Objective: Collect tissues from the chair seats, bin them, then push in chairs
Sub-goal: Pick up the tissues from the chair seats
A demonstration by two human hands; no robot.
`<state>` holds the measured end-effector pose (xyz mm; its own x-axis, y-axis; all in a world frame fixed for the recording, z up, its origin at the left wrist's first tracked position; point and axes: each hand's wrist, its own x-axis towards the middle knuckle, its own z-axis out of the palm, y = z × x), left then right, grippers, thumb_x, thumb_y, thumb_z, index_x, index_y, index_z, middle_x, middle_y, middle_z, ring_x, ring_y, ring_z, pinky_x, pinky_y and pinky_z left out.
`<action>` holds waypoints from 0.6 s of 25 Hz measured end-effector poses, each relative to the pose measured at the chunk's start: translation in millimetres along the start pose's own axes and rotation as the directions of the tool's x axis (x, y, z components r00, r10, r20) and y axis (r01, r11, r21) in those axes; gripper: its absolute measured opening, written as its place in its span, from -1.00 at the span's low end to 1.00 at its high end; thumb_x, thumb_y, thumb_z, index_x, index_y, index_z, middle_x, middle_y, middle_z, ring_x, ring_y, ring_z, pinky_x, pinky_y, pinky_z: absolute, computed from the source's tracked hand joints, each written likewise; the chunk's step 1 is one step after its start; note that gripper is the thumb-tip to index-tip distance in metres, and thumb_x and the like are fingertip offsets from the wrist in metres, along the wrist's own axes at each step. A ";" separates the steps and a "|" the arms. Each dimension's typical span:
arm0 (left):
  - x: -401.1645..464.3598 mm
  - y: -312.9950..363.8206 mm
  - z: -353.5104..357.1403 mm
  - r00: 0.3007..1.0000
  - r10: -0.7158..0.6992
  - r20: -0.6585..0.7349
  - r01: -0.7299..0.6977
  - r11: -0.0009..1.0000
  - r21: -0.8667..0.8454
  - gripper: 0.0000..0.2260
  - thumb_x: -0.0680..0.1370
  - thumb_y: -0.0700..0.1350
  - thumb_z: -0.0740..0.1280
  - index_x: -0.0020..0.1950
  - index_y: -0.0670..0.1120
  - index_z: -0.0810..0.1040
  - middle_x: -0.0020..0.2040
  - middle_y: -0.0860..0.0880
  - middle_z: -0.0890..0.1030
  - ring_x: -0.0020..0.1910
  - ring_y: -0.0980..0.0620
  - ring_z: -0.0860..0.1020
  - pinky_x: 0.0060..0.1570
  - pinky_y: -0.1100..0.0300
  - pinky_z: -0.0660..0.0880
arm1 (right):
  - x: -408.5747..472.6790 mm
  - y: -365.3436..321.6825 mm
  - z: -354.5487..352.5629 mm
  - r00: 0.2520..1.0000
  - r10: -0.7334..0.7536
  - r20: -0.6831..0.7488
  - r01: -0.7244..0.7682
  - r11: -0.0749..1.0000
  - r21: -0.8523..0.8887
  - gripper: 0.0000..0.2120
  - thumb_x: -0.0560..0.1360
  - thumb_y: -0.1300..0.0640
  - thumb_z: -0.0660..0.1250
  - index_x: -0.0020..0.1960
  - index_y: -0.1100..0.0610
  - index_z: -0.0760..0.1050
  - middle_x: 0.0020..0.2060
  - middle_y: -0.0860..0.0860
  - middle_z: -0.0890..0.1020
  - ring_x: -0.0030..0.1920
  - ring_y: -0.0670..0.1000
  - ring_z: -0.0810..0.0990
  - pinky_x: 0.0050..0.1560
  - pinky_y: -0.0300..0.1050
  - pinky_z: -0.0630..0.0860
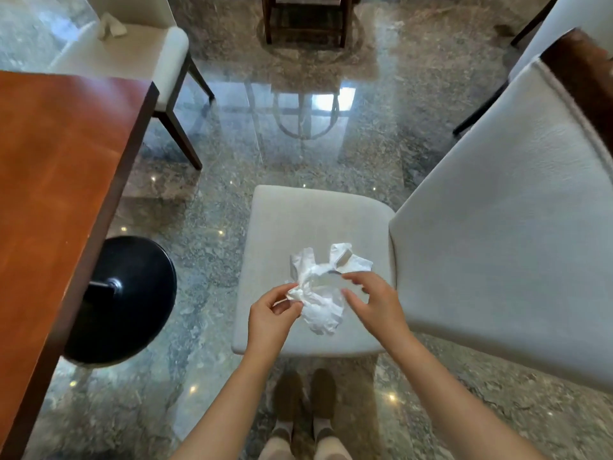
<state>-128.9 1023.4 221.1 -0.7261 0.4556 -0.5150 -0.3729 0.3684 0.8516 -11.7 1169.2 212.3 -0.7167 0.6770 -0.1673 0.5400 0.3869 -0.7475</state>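
A crumpled white tissue (320,295) hangs just above the cream seat of the near chair (292,224), whose tall backrest stands to the right. My left hand (272,315) pinches the tissue's left edge between thumb and fingers. My right hand (374,300) is at the tissue's right side with fingers spread, touching it without a clear grip. A second crumpled tissue (111,26) lies on the seat of another cream chair (139,58) at the far left, beside the table.
A red-brown wooden table (56,167) fills the left side, with its round black pedestal base (126,300) on the glossy marble floor. A dark wooden chair frame (305,18) stands at the far middle. Another cream chair (544,34) is at the far right. My feet (305,403) stand behind the near chair.
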 end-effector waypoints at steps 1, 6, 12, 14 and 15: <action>10.0 -11.6 1.6 1.000 -0.014 -0.016 0.015 1.000 0.011 -0.70 0.41 -0.40 0.37 -0.01 -0.04 0.59 -0.07 -0.07 0.66 -0.12 0.08 0.63 -0.16 0.36 0.57 | 13.6 18.5 8.5 0.999 0.033 -0.032 -0.035 0.997 -0.069 -0.74 0.45 0.20 0.40 0.13 0.14 0.53 0.08 0.08 0.62 0.10 0.09 0.56 0.13 0.00 0.49; 57.4 -73.2 1.2 0.990 -0.029 -0.136 0.045 0.993 0.110 -0.65 0.39 -0.38 0.38 -0.12 0.10 0.59 -0.09 -0.06 0.66 -0.11 -0.06 0.60 0.03 0.06 0.55 | 92.8 94.8 68.4 0.993 0.026 0.114 0.031 0.881 -0.471 -0.48 0.45 0.30 0.32 0.37 0.07 0.33 0.37 0.17 0.37 0.32 0.20 0.33 0.04 0.09 0.49; 94.6 -111.6 -7.5 0.985 -0.015 -0.175 0.048 0.981 0.187 -0.69 0.40 -0.33 0.39 -0.06 0.08 0.61 -0.05 0.02 0.65 -0.10 0.05 0.58 0.05 0.14 0.53 | 142.6 169.1 105.5 0.888 0.067 0.454 0.313 0.637 -0.705 -0.46 0.48 0.35 0.19 0.41 0.07 0.20 0.43 0.15 0.23 0.37 0.17 0.24 0.08 0.09 0.48; 100.7 -113.1 -8.1 0.987 -0.011 -0.163 0.044 0.978 0.202 -0.69 0.40 -0.33 0.38 -0.04 0.06 0.62 -0.02 0.00 0.64 -0.08 0.04 0.58 0.07 0.15 0.52 | 139.4 185.3 106.6 0.904 0.072 0.422 0.274 0.660 -0.700 -0.49 0.49 0.34 0.20 0.39 0.08 0.23 0.35 0.14 0.32 0.30 0.18 0.30 0.02 0.10 0.52; 102.4 -113.3 -8.3 0.987 -0.015 -0.160 0.048 0.978 0.205 -0.69 0.40 -0.33 0.38 -0.03 0.06 0.62 -0.01 -0.01 0.64 -0.07 0.04 0.58 0.08 0.15 0.52 | 138.3 190.1 107.7 0.913 0.051 0.404 0.271 0.664 -0.697 -0.51 0.49 0.33 0.21 0.38 0.09 0.25 0.32 0.14 0.36 0.27 0.18 0.33 -0.03 0.09 0.52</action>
<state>-165.7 1021.6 72.7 -0.8033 0.3143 -0.5058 -0.2814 0.5483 0.7875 -55.7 1268.9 -22.1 -0.8051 0.3849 -0.4513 0.4715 0.8769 -0.0934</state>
